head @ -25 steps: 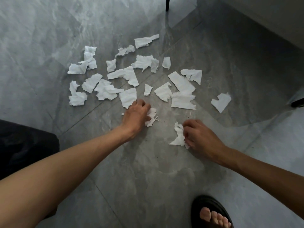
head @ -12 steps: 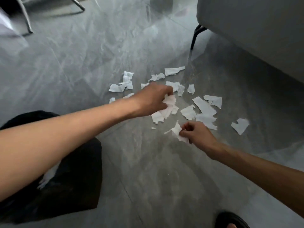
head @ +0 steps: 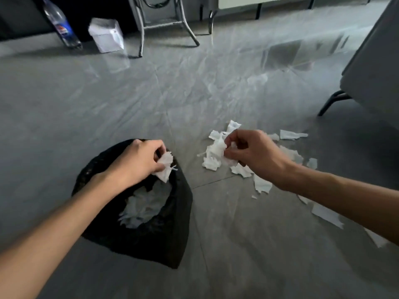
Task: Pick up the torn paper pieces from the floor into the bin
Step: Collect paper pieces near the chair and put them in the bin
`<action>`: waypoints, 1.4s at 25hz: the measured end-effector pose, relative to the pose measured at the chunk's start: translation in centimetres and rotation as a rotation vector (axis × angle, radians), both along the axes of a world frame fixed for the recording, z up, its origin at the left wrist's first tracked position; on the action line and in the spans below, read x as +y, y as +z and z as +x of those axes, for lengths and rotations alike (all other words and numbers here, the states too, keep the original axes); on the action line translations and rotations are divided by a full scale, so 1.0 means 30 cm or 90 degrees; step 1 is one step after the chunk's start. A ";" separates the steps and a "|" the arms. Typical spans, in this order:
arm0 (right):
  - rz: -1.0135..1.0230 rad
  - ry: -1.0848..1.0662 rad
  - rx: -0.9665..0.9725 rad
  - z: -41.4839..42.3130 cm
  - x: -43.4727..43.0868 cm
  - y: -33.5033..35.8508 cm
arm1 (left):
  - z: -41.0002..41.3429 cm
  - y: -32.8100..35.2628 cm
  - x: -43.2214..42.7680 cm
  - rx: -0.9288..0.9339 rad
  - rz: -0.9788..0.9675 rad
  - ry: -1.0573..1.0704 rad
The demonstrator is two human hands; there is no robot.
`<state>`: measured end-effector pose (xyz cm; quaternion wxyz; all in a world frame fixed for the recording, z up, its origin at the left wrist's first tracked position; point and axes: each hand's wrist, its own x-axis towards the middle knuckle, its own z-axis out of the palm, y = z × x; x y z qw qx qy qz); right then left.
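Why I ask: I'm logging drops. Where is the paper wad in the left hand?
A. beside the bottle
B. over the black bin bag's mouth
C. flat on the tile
B: the left hand pinches a crumpled paper wad just over the open black bin bag, which already holds white scraps.

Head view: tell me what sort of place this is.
Probably an indoor room in a home or an office. It has a glossy grey tiled floor, metal chair legs near the far wall, and a grey piece of furniture on thin black legs. A plastic bottle stands on the floor.
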<state>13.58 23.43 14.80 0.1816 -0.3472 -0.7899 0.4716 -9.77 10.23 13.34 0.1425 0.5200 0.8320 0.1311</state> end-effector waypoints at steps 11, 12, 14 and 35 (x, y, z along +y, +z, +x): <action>-0.145 0.277 -0.082 -0.428 -0.112 -0.162 | -0.021 -0.121 -0.226 0.031 -0.073 0.252; -0.200 0.291 -0.073 -0.427 -0.107 -0.175 | 0.005 -0.103 -0.214 0.036 -0.050 0.268; -0.252 0.290 -0.037 -0.397 -0.068 -0.189 | 0.056 -0.064 -0.172 0.041 -0.027 0.278; -0.150 -0.090 -0.356 0.937 0.418 -0.628 | 0.937 -0.444 0.631 -0.073 -0.263 -0.359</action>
